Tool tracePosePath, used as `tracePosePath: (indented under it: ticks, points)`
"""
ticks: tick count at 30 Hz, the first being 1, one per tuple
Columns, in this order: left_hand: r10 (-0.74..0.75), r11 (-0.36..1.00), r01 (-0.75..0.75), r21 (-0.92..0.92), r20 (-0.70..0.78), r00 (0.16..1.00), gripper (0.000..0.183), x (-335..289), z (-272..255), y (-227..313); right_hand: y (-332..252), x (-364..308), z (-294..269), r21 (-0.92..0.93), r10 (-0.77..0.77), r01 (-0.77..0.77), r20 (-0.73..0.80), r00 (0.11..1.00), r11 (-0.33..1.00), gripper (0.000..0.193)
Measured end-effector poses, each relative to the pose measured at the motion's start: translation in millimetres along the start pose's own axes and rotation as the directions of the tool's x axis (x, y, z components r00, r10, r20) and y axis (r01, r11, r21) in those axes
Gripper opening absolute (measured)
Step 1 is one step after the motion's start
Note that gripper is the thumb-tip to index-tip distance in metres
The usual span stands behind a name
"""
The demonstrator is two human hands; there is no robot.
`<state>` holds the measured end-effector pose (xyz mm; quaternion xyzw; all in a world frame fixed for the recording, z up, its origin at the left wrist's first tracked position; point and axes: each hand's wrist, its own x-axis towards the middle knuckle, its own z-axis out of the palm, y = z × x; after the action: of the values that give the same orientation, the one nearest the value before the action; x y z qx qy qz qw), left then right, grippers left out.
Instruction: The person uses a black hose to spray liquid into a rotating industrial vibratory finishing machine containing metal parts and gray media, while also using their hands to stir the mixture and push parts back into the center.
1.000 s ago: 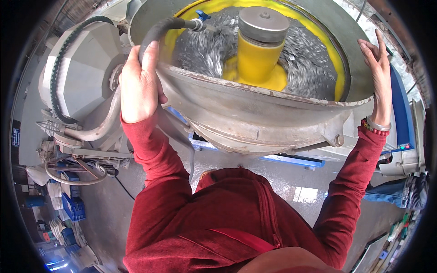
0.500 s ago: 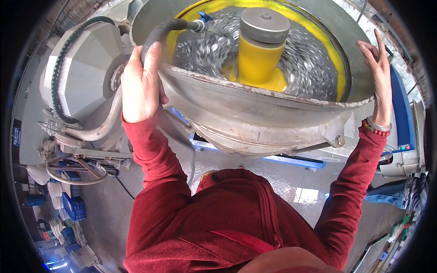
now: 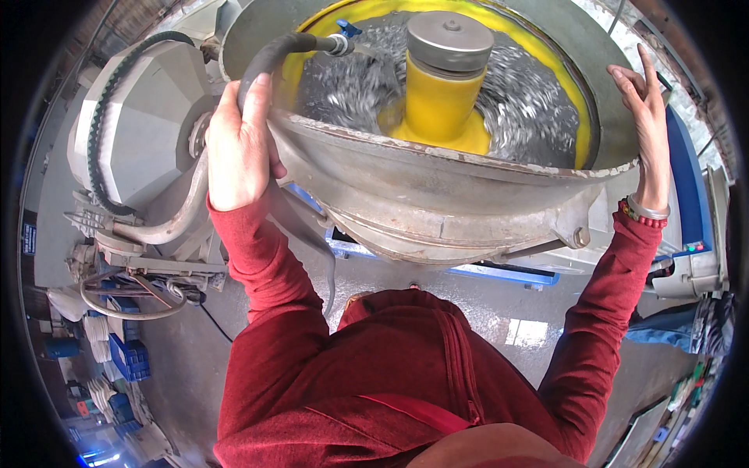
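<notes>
A large round metal bowl (image 3: 437, 187) with a yellow lining stands in front of me. Small silvery pieces (image 3: 530, 117), blurred by motion, fill the ring around its yellow centre post (image 3: 437, 101), which has a grey metal cap (image 3: 450, 39). My left hand (image 3: 240, 148) is closed around a dark grey hose (image 3: 273, 58) at the bowl's left rim. The hose bends over the rim and ends in a fitting with a blue valve handle (image 3: 348, 30) above the pieces. My right hand (image 3: 644, 117), fingers stretched and apart, lies along the outside of the right rim and holds nothing.
To the left stands a pale many-sided drum (image 3: 148, 117) with a dark ribbed hose (image 3: 95, 148) and a curved pipe. Blue crates (image 3: 129, 355) and clutter lie on the left floor. A blue machine panel (image 3: 686, 179) is at right, with blue cloth (image 3: 663, 327) below.
The silvery pieces have shifted within the bowl. The view has moved very slightly; both hands stay in nearly the same places.
</notes>
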<state>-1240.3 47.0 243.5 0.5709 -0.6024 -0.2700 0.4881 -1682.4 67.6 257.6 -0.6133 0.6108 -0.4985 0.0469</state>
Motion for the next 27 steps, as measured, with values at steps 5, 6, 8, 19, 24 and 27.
tracePosePath:
  ticks: [5,6,8,19,24,27]
  points:
    - [0.004,1.000,-0.004,0.016,0.004,1.000,0.043,0.2,-0.4,0.2,3.4,1.2,0.0,0.009,-0.027,0.027,0.008,1.000,1.000,0.069]
    - [0.012,1.000,-0.012,0.024,0.009,1.000,0.043,0.2,-0.5,-0.3,2.4,0.2,-0.3,0.013,-0.018,0.018,0.005,1.000,1.000,0.069]
    - [0.025,1.000,-0.025,-0.002,0.005,1.000,0.036,-0.5,1.5,-0.2,2.2,-0.3,-0.5,0.014,-0.011,0.011,0.001,1.000,1.000,0.069]
    - [0.041,0.999,-0.041,-0.028,-0.003,0.999,0.034,-1.1,1.1,-0.4,-0.7,-0.4,1.9,0.016,-0.005,0.005,0.018,1.000,1.000,0.072]
    - [0.033,0.999,-0.033,-0.013,-0.017,0.999,0.034,-1.7,2.3,2.6,-1.1,-0.1,1.1,0.022,0.000,0.000,0.006,1.000,1.000,0.070]
    - [0.034,0.999,-0.034,-0.012,-0.015,0.999,0.034,-0.7,2.3,0.9,-0.4,-0.4,0.5,0.013,0.000,0.000,0.003,1.000,1.000,0.070]
